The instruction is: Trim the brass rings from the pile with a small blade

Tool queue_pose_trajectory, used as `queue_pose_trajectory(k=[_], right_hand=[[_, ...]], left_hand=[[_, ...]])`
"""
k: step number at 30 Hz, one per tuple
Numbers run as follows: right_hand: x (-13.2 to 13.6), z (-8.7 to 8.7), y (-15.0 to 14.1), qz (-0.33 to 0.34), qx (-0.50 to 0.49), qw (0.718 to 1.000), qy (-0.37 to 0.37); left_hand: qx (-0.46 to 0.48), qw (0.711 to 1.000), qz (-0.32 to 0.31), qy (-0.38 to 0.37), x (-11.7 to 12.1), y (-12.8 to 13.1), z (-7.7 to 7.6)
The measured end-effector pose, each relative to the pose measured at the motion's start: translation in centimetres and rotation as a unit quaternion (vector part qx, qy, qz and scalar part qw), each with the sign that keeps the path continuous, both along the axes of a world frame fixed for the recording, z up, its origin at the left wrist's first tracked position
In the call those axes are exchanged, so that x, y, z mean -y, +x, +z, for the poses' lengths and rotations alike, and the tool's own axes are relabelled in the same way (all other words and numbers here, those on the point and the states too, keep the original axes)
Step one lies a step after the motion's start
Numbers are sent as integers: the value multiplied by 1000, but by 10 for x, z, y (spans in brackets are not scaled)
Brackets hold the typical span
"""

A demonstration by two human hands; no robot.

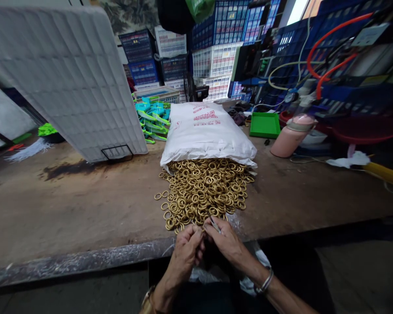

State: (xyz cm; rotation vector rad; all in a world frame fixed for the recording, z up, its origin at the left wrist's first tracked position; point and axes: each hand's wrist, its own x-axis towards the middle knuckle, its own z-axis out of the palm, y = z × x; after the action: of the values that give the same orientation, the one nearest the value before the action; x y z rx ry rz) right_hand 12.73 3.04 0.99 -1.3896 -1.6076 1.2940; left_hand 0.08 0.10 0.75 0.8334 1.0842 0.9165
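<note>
At the table's front edge, my left hand is closed, its thumb and fingers pinching what looks like a gold ring, mostly hidden by the fingertips. Right beside it my right hand grips a small knife, a thin tool with a dark pointed tip and a pale handle. The fingertips of both hands meet or nearly meet. Just beyond them lies a heap of gold rings, spilling from the open mouth of a white woven sack with red print.
A tall white ribbed panel leans at the left on a wire stand. Behind are green and turquoise hangers. To the right stand a green tray and a pink bottle. Stacked crates fill the back.
</note>
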Motion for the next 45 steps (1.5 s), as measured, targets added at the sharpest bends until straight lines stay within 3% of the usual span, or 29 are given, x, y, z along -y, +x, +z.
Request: queue_pose_trajectory(k=[3,6,11,17,23,26,30,34,40,45], right_hand=[[-1,1,1,-11,-3,1000,2],[0,-3,4,-33,62,997,43],[7,-10,7,52,225,963,140],[10,-11,5,84,307,936,153],[8,-10,7,82,331,926,159],[5,-11,15,72,358,920,139],[2,-14,24,26,324,933,155],[7,-9,20,14,289,941,179],[18,1,6,77,288,939,172],[14,-4,10,68,348,923,148]], left_hand=[[14,999,18,-29,1,1,1],[11,998,42,-34,2,1,3],[11,999,49,-16,1,1,6],[-36,998,53,0,1,2,7],[-45,995,75,47,5,3,4],[-60,993,57,86,14,3,14],[-29,996,20,77,21,3,25],[-25,997,51,48,15,2,20],[-31,996,60,60,11,3,4],[-41,995,53,67,18,3,15]])
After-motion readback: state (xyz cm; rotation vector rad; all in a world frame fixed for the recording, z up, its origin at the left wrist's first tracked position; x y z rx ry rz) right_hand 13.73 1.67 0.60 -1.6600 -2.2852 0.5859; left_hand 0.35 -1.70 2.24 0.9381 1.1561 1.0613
